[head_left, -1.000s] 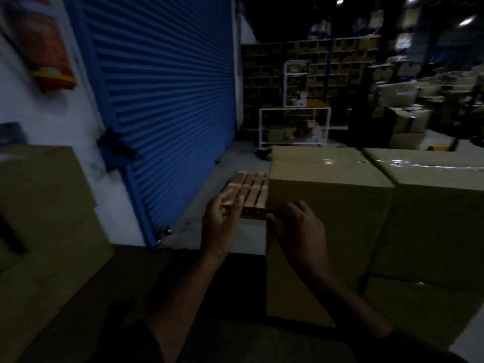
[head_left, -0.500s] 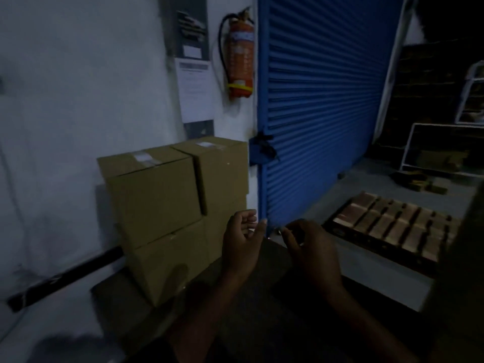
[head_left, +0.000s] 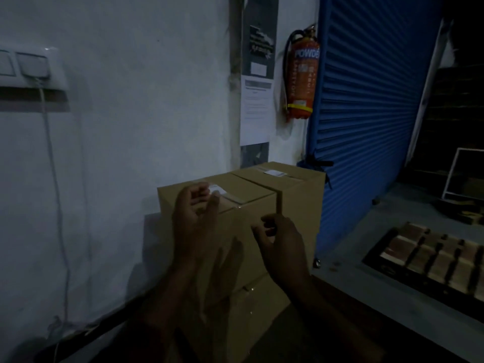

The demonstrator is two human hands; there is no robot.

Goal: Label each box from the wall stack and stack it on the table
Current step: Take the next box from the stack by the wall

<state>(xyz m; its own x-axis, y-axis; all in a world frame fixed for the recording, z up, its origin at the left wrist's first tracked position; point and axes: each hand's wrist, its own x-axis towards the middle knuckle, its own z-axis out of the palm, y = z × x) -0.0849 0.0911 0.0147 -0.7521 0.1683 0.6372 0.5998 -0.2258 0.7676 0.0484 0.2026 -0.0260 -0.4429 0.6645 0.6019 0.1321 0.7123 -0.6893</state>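
1. The left hand (head_left: pixel 195 218) is raised at the centre of the frame, palm turned inward, fingers loosely spread and holding nothing. It hangs in front of the near top box (head_left: pixel 217 203); whether it touches the cardboard cannot be told in the dim light.
2. The right hand (head_left: pixel 281 243) is just right of centre, fingers partly curled. No label or other item shows in it, and it appears empty.
3. The near top box sits in the middle of the frame on the wall stack. A pale label (head_left: pixel 218 189) already lies on its top face, just beyond the left fingertips.
4. A second top box (head_left: pixel 290 184) stands touching it on the right and also carries a label (head_left: pixel 273 173).
5. Lower boxes (head_left: pixel 258 299) sit beneath, toward bottom centre; their tops are hidden.
6. Judgement: labelling of the two upper boxes looks done. None is lifted yet, so moving them to the table remains. The table is out of view.
7. Around them: a white wall (head_left: pixel 131 113) at left, a fire extinguisher (head_left: pixel 302 79) upper right of centre, a blue shutter (head_left: pixel 372 113) at right.
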